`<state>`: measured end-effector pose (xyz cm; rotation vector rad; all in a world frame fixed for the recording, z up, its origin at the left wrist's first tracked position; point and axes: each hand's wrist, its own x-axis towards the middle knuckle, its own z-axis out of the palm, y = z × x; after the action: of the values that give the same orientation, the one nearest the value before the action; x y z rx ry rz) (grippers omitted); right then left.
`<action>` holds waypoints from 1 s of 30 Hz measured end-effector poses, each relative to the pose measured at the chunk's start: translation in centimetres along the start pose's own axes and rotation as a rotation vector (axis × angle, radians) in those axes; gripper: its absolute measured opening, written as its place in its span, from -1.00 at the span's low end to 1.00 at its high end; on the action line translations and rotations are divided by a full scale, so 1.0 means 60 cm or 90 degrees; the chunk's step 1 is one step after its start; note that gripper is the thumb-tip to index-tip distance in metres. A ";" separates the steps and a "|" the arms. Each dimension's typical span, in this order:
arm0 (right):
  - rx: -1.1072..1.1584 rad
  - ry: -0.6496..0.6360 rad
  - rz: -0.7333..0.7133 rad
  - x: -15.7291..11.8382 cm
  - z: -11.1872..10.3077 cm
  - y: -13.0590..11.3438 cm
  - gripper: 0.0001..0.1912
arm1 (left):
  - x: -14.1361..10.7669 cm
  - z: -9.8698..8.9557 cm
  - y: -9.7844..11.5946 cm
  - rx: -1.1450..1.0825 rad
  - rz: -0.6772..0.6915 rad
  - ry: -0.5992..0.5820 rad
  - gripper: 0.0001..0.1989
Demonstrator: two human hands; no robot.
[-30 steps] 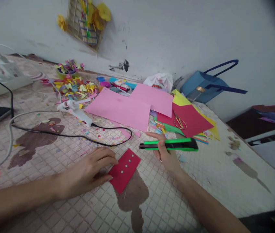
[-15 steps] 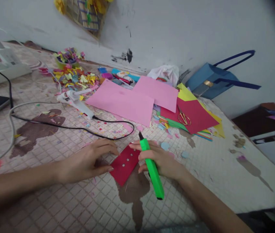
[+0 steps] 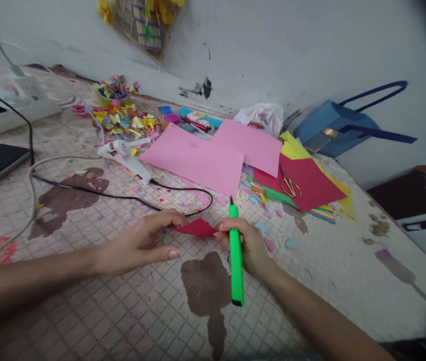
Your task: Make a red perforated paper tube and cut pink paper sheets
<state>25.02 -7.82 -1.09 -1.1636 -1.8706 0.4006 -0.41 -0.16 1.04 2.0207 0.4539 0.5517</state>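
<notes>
a: what are the two hands doing?

b: the left hand [image 3: 141, 244] has its thumb spread away from its fingers, and its finger ends are at the left end of the red paper [image 3: 197, 228]; i can't tell how hard they press. the right hand [image 3: 248, 245] is curled round a green cutter [image 3: 237, 260], and its thumb and finger seem to pinch the paper's right end too

a: so the paper is right between the hands?

b: yes, held a bit tipped up

a: how would it feel?

b: very light, i think, a little stiff but easy to bend. best to hold it softly by the edges, away from the blade [image 3: 231, 200]

a: what does it look like?

b: small, plain and red, like a thin slanted shape from here

a: what's past the hands?

b: a white glue gun [image 3: 138, 170] beyond the left hand, pink sheets [image 3: 194, 163] beyond both, and gold scissors [image 3: 290, 185] on a red sheet [image 3: 316, 180] past the right hand
</notes>
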 end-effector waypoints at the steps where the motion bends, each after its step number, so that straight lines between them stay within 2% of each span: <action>1: -0.004 0.019 0.019 0.000 0.004 -0.001 -0.84 | 0.000 0.003 -0.002 -0.011 -0.014 0.011 -0.72; 5: 0.011 0.023 0.048 0.002 0.013 -0.008 -0.86 | 0.005 0.013 -0.006 -0.067 -0.096 0.038 -0.86; 10: 0.040 0.054 0.077 -0.001 0.018 -0.023 -0.81 | 0.012 0.016 0.004 -0.199 -0.153 0.062 -0.85; 15: 0.096 0.040 0.175 -0.006 0.024 -0.040 -0.79 | 0.014 0.015 0.008 -0.336 -0.216 0.069 -0.85; 22: 0.220 0.025 0.310 -0.007 0.028 -0.051 -0.79 | 0.011 0.022 -0.008 -0.478 -0.237 0.064 -0.84; 30: 0.348 0.007 0.379 -0.009 0.034 -0.063 -0.78 | 0.012 0.020 -0.001 -0.523 -0.243 0.023 -0.79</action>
<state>21.32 -9.89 -0.07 -1.2982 -1.2436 1.1497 0.84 -0.63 0.59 1.1071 0.5120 0.4363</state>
